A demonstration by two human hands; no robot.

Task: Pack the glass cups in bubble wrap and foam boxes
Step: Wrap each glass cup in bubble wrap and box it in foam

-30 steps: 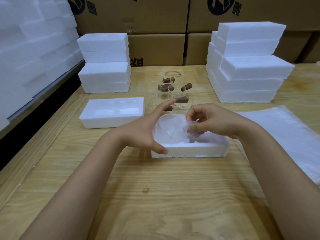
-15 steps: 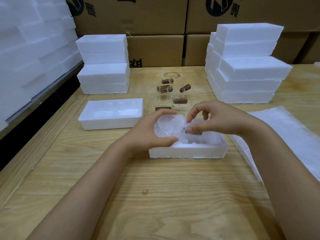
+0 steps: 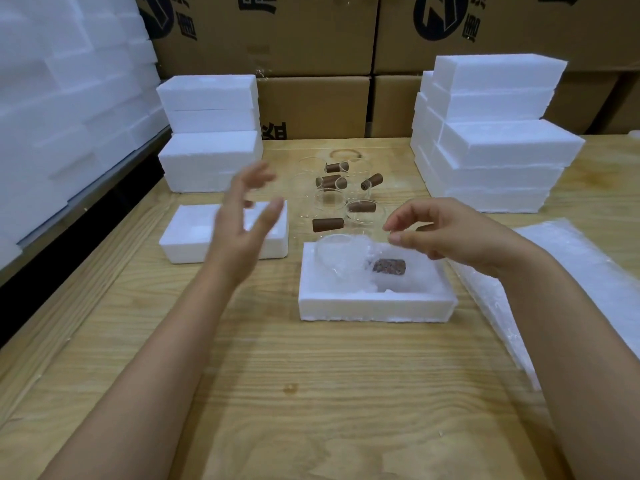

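Count: one wrapped cup (image 3: 341,261) lies in the open foam box (image 3: 377,306) at table centre. It sits in the box's 9 o'clock half, and its brown handle (image 3: 389,266) shows through the wrap. One second foam tray (image 3: 188,245) sits at 10 o'clock of the box, apart from it. Bare cups (image 3: 330,200) cluster at 12 o'clock. Six brown handles are countable, but the clear glass makes the exact cup count uncertain. There are two stacks of closed foam boxes, a left stack (image 3: 207,133) at 11 o'clock and a right stack (image 3: 491,143) at 1 o'clock. One pile of bubble wrap sheets (image 3: 571,271) lies at 3 o'clock. Cardboard cartons (image 3: 311,46) line the far edge.

Edges and room: the table (image 3: 311,393) is bare wood from the box toward 6 o'clock. The wrap pile lies just beside the box's 3 o'clock side. The nearest bare cup stands close to the box's 12 o'clock wall.

Change from half a second ago: the left hand (image 3: 239,233) no longer grips the wrapped cup. It is lifted toward 10 o'clock over the second tray, motion-blurred, fingers (image 3: 252,176) spread and released. The right hand (image 3: 457,237) has let go of the wrap and hovers above the box's 1 o'clock corner. Its fingers are loosely curled and grasp nothing.
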